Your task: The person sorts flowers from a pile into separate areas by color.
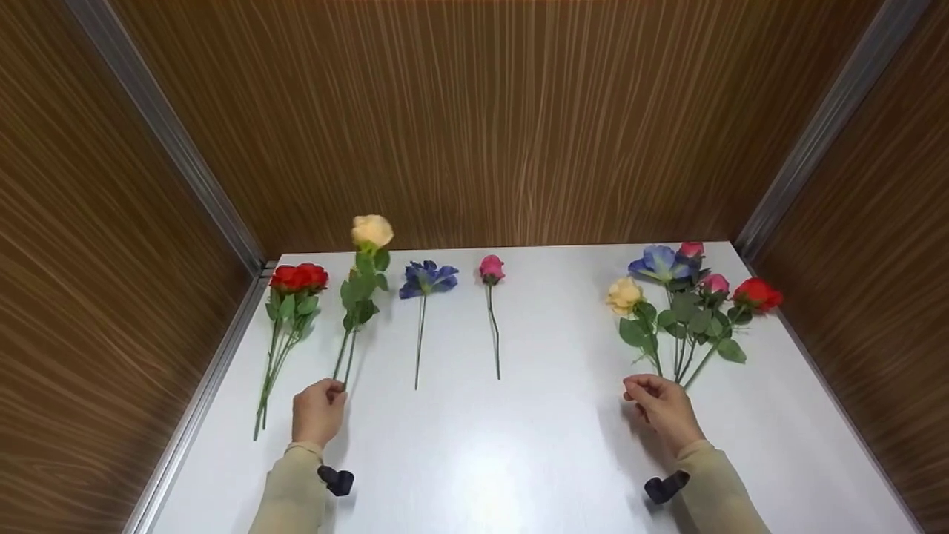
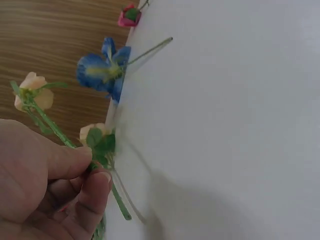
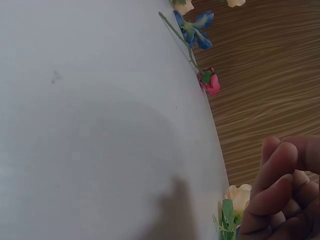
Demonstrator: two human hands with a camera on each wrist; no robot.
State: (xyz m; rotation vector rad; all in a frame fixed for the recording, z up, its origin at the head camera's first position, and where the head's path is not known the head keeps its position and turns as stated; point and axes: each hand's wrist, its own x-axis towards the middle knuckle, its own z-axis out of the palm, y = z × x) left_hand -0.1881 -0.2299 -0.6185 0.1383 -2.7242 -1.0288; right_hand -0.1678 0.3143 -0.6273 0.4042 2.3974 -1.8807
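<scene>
Head camera looks down across the glossy white table [image 1: 519, 445] toward the walls. Both wrist cameras skim it close, sharing the blue fabric flower [image 2: 102, 70].

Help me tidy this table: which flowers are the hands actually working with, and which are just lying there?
In hand:
- cream rose, its stem pinched by the left hand
- mixed bunch, its stem ends by the right hand; a grip is not clear

Lying about:
- red roses
- blue flower
- pink rosebud
</scene>
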